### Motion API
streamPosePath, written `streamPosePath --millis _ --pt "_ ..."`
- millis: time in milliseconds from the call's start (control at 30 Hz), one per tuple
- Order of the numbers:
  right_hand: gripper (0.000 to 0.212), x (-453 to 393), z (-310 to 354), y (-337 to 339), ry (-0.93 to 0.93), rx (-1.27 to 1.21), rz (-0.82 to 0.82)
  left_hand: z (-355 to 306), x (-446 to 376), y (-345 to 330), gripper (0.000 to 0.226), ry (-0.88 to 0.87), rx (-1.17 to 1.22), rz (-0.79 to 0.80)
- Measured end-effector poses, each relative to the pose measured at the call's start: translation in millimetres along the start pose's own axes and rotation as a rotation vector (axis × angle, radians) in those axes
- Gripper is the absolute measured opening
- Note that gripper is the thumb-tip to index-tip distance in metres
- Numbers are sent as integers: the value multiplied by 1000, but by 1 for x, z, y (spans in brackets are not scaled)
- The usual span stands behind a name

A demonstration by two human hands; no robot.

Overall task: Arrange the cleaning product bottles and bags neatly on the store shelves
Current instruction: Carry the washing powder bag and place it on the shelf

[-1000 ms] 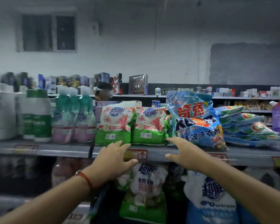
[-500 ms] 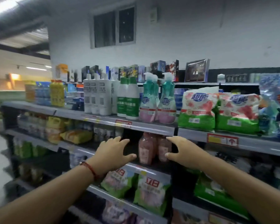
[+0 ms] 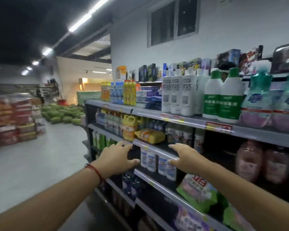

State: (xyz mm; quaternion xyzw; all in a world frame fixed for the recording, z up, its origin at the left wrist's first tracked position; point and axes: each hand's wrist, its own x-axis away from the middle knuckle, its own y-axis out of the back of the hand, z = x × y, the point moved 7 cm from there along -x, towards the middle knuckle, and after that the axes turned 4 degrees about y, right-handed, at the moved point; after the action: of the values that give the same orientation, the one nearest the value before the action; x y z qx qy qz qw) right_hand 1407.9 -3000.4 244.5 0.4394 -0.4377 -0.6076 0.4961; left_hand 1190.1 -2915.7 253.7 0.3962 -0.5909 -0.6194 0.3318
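Both hands reach out flat and hold nothing, maybe to fix the yellow bag (image 3: pixel 150 135). The left hand (image 3: pixel 115 158) is at seven o'clock from it and the right hand (image 3: pixel 185 157) at five. The bag lies sideways on the second shelf (image 3: pixel 154 148), soft and puffy, beside a yellow jug (image 3: pixel 129 126).

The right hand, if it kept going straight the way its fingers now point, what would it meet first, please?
Most likely the yellow bag lying on the second shelf: the right hand is open, fingers aimed up and left over the shelf's front edge towards it. Depth is unclear, so the fingers could touch that edge first.
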Motion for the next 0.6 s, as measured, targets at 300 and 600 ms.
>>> streamPosePath --millis 300,600 --pt "74 -128 59 -54 103 -73 71 101 -73 -49 81 139 23 49" --pt "75 -276 37 -92 124 -113 64 133 -226 -89 77 136 34 48"
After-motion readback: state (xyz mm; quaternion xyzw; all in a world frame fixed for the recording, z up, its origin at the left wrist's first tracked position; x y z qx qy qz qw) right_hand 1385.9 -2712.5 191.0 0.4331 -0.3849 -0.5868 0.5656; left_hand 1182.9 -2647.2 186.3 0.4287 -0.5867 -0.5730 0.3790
